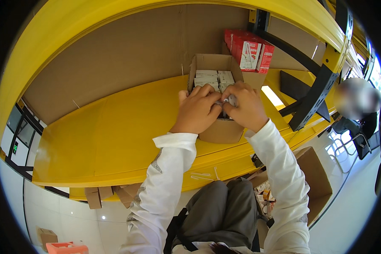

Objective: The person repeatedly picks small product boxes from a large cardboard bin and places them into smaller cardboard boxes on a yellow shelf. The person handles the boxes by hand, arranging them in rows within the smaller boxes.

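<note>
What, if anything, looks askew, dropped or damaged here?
Two things: thin white pieces lie at odd angles on the lower yellow shelf, as if dropped, and the brown cartons jutting out below at left sit unevenly. The open carton of white boxes shows no clear damage.

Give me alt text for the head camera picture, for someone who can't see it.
A person's left hand and right hand meet at a small whitish item, mostly hidden, over an open cardboard box of white packs. The box sits on a yellow shelf, with red cartons behind, to the right.
</note>
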Available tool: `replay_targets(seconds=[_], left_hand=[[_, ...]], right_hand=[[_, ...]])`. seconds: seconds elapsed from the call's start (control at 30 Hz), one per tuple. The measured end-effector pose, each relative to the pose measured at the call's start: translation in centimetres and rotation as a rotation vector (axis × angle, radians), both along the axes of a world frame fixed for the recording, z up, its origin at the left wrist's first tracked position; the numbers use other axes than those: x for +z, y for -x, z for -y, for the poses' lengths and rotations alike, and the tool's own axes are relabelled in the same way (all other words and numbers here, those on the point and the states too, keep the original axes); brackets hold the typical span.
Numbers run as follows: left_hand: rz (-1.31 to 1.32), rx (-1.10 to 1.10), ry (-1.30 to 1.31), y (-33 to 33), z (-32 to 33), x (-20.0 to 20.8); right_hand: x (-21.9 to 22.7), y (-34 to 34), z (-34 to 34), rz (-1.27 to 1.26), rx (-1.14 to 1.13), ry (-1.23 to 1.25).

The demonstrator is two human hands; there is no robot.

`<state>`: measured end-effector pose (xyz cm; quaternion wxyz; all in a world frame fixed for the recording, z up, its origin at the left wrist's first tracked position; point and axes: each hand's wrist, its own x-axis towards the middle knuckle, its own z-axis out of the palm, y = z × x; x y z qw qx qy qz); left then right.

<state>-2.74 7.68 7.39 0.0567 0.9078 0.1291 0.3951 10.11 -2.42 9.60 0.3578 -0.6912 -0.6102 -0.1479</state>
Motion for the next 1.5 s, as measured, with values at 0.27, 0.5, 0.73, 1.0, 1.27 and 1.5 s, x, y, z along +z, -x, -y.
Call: replay_targets(seconds=[0.27, 0.5, 0.73, 1.0, 1.27, 1.5], left_hand=[[-0.077, 0.061, -0.083, 0.3, 0.6, 0.3], [0.0, -0.09, 0.005, 0.8, 0.4, 0.1], [0.489, -0.371, 0.644, -0.5, -1.5, -2.5], [0.522, -0.637, 1.127, 0.1, -0.4, -2.1], [0.61, -0.572, 1.039, -0.4, 0.5, -2.3], [0.63, -0.508, 0.95, -0.7, -0.1, -3.1]], right_hand=[[0.5, 0.3, -0.4, 0.009, -0.176, 0.105], [-0.5, 0.7, -0.3, -0.02, -0.127, 0.041], [-1.7, 0.8, 1.5, 0.383, -0.169, 0.157], [-1.4, 0.5, 1.6, 0.315, -0.054, 0.042], [1.1, -1.4, -0.3, 0.164, 0.379, 0.206], [2.2, -1.2, -1.8, 0.404, 0.315, 0.223]])
